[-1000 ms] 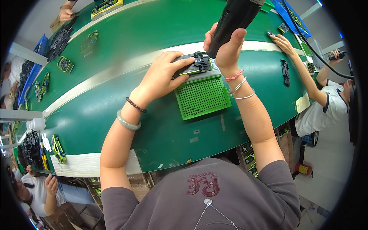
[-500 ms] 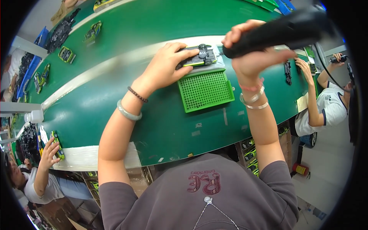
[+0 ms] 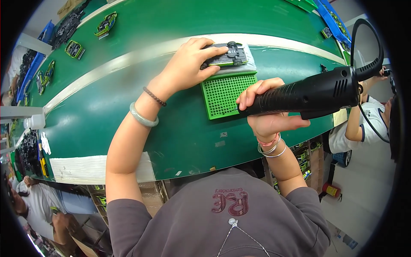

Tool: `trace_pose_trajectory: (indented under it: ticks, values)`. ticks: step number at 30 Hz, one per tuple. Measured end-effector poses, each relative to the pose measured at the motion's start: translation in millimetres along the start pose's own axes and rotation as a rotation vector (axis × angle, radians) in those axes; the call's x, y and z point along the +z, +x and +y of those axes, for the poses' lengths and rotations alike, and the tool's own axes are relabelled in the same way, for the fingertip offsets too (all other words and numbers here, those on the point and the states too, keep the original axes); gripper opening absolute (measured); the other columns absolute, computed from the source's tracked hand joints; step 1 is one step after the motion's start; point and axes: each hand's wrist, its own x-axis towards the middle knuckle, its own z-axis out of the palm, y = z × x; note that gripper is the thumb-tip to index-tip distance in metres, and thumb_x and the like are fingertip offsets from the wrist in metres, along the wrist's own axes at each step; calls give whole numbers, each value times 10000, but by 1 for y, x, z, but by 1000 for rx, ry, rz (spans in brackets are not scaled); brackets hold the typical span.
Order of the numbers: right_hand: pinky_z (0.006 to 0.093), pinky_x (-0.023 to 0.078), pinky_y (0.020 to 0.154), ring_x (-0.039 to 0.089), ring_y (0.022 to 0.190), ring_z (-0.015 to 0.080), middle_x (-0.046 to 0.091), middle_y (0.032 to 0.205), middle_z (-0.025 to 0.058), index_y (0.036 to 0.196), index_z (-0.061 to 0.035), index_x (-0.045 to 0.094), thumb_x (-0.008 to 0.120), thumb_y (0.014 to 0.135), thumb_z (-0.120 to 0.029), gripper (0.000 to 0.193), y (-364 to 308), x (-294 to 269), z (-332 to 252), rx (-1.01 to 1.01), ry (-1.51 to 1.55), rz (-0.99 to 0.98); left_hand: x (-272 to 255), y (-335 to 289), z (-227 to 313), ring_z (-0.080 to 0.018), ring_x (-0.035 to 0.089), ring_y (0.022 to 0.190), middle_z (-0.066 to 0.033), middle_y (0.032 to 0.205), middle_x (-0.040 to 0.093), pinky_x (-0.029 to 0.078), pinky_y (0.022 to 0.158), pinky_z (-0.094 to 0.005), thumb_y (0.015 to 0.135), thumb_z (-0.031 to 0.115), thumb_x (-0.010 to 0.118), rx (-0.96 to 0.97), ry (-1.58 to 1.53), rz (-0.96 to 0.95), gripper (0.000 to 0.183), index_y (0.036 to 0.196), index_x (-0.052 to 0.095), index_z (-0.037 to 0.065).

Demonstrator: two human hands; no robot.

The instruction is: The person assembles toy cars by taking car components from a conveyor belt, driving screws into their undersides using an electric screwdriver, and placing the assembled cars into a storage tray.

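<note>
My left hand [image 3: 188, 64] rests on a small dark toy car [image 3: 227, 55] lying on a white pad at the pale strip of the green conveyor belt [image 3: 128, 107]. Its fingers press the car's near end. A green perforated tray [image 3: 222, 92] lies just in front of the car. My right hand [image 3: 267, 111] is shut around the handle of a black electric screwdriver [image 3: 308, 94], held level over the tray's right side, its cord looping up to the right.
Several more toy cars [image 3: 105, 24] sit on the belt's far side, and others lie along the left edge [image 3: 45, 77]. Another person's arm and white shirt [image 3: 364, 124] are at the right. A seated person [image 3: 30, 205] is at lower left.
My right hand has swung the screwdriver down from above the car to a level pose in front of the tray. My left hand has stayed on the car.
</note>
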Motion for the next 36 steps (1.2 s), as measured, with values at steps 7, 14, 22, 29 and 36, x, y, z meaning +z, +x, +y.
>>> trace_pose_trajectory:
  ticks: [7,14,22,29,36]
  values:
    - [292,429,469,474,472,176,489,585,90,833,-45,432,136,510,-960,1014,-3,5,1,103,-152,79,0,0,1,-289,501,1031,-129,1109,544,412,903,-384,754,205,659,6,12,7,406,1152,595,158]
    - [279,442,476,484,483,167,491,586,92,846,-32,433,171,506,-954,1016,-6,11,2,156,-323,-17,-1,-1,0,-291,501,1041,-127,1114,544,409,913,-387,759,205,656,3,8,3,394,1146,600,156]
    - [292,452,462,497,482,180,494,593,90,842,-17,443,170,515,-955,1030,12,10,-9,47,-241,-17,-40,-2,-4,-347,401,1208,-171,1310,435,339,1017,-396,688,296,746,-141,58,-149,771,1336,381,94]
    - [283,473,451,528,463,191,528,569,124,840,27,473,45,537,-935,1095,90,45,-18,-150,34,-149,-62,-9,-18,-323,485,1127,-172,1171,546,395,952,-381,666,327,760,-309,11,-341,689,1212,467,26]
    - [288,462,465,529,485,197,519,571,122,812,2,485,172,573,-931,1012,109,71,33,-8,-247,-151,-54,-11,-23,-335,552,983,-199,1006,592,449,838,-381,641,314,772,-226,-53,-257,582,1061,520,0]
